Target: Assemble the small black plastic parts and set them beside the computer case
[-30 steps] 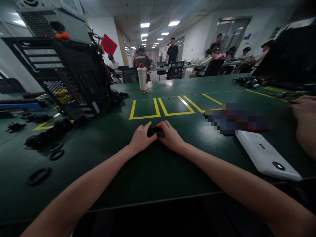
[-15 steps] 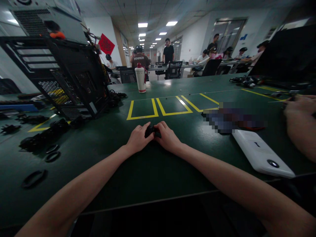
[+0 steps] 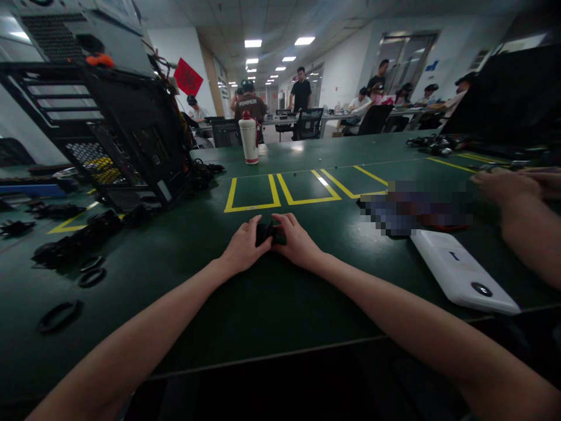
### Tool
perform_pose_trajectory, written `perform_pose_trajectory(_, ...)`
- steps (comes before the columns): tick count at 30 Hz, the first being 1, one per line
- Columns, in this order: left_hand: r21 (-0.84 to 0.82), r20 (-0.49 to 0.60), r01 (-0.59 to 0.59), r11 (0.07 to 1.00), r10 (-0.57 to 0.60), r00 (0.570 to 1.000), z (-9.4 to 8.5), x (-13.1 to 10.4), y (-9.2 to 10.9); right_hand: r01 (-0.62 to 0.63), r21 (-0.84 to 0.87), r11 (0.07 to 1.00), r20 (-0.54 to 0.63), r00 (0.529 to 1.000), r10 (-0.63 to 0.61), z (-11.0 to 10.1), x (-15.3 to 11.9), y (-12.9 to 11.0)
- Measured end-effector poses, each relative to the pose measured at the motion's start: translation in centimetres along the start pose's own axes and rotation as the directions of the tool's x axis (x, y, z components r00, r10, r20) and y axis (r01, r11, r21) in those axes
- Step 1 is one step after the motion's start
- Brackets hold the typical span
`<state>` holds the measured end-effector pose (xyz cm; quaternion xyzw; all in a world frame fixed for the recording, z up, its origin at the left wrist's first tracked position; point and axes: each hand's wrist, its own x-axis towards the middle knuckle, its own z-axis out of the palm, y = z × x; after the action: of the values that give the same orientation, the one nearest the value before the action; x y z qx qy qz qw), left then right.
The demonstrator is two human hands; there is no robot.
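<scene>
My left hand point(image 3: 241, 244) and my right hand point(image 3: 298, 241) meet over the green tabletop, near its middle. Between their fingers is a small black object point(image 3: 264, 233), partly covered, so its exact kind cannot be made out. My left thumb and fingers close on it from the left. The right thumb and fingertips grip its right side, where a dark piece point(image 3: 279, 235) shows. Both forearms reach in from the bottom of the view.
At left stands an open black computer case point(image 3: 131, 140), with black cable bundles point(image 3: 74, 237) and black rings point(image 3: 93, 277) before it. Yellow tape outlines point(image 3: 252, 208) and a white tumbler point(image 3: 249, 140) lie ahead. To the right are a white device point(image 3: 464, 272) and a co-worker's hands point(image 3: 511, 187).
My fingers have spread slightly, and more of the black object shows between them. At right, the co-worker's hands have moved further left into view.
</scene>
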<state>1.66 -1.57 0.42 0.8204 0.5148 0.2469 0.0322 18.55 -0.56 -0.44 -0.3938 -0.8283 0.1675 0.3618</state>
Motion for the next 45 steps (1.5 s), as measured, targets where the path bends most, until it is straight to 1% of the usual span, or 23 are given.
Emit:
perform_pose_trajectory(3,-0.055,0.045,0.025,0.998,-0.023,0.999,-0.3,0.0,-0.5,0.084,0.076,0.994,0.062,0.994,-0.088,-0.5,0.4,0.8)
perform_pose_trajectory(5,-0.057,0.076,0.017,0.998,-0.012,0.997,-0.5,-0.1,-0.7,0.099,0.106,0.99,0.076,0.991,-0.107,-0.9,0.7,1.1)
perform_pose_trajectory(11,-0.016,0.138,-0.077,0.997,0.079,0.987,-1.5,-0.2,-0.4,0.051,0.182,0.982,0.097,0.993,-0.069,-1.3,1.2,1.5)
perform_pose_trajectory(14,0.004,0.141,-0.094,0.996,0.093,0.986,-1.8,-0.2,-0.3,0.022,0.202,0.979,0.087,0.995,-0.041,-1.2,1.4,1.6)
perform_pose_trajectory(17,0.025,0.122,-0.104,0.994,0.1,0.988,-1.6,-0.2,-0.3,0.034,0.224,0.974,0.091,0.994,-0.056,-1.1,1.4,1.4)
perform_pose_trajectory(22,0.058,0.079,-0.129,0.99,0.125,0.989,-0.7,-0.3,0.0,0.096,0.124,0.988,0.066,0.992,-0.104,-1.1,0.9,0.6)
perform_pose_trajectory(26,0.075,0.046,-0.067,0.995,0.063,0.997,-0.1,-0.4,0.5,0.109,0.079,0.991,0.085,0.99,-0.115,-1.1,0.5,0.2)
perform_pose_trajectory(29,0.082,0.044,-0.04,0.996,0.036,0.998,-0.3,-0.5,0.9,0.089,0.072,0.993,0.075,0.993,-0.094,-1.0,0.3,0.1)
perform_pose_trajectory(32,0.093,0.058,-0.024,0.995,0.019,0.998,-1.3,-1.1,0.5,0.067,0.066,0.996,0.062,0.996,-0.071,-1.2,0.2,0.3)
perform_pose_trajectory(34,0.107,0.059,0.006,0.994,-0.013,0.998,-2.4,-2.0,-0.8,0.051,0.047,0.998,0.062,0.997,-0.054,-1.4,0.1,0.4)
perform_pose_trajectory(36,0.134,0.052,0.071,0.989,-0.078,0.996,-3.8,-3.2,-3.2,0.035,0.023,0.999,0.072,0.997,-0.036,-1.7,0.0,0.4)
perform_pose_trajectory(37,0.166,0.056,0.132,0.977,-0.143,0.988,-4.7,-3.8,-4.7,0.03,0.011,0.999,0.082,0.996,-0.031,-1.7,0.0,0.3)
perform_pose_trajectory(38,0.217,0.037,0.229,0.949,-0.243,0.969,-5.7,-4.5,-6.4,0.029,0.002,1.0,0.095,0.995,-0.029,-1.7,0.0,0.2)
perform_pose_trajectory(39,0.247,0.018,0.29,0.925,-0.303,0.953,-6.7,-5.2,-8.2,0.033,-0.006,0.999,0.107,0.994,-0.032,-1.7,0.0,0.1)
perform_pose_trajectory(42,0.307,-0.029,0.424,0.852,-0.437,0.899,-9.9,-6.9,-13.7,0.057,-0.029,0.998,0.144,0.988,-0.053,-1.5,-0.1,-0.4)
perform_pose_trajectory(43,0.36,-0.062,0.507,0.783,-0.522,0.851,-10.9,-7.4,-15.2,0.067,-0.037,0.997,0.156,0.986,-0.061,-1.4,-0.1,-0.6)
perform_pose_trajectory(44,0.405,-0.086,0.563,0.721,-0.582,0.808,-11.8,-7.8,-16.6,0.076,-0.043,0.996,0.167,0.984,-0.067,-1.3,-0.1,-0.7)
perform_pose_trajectory(45,0.427,-0.099,0.59,0.685,-0.613,0.784,-12.5,-8.0,-17.8,0.082,-0.05,0.995,0.177,0.982,-0.072,-1.2,-0.1,-0.8)
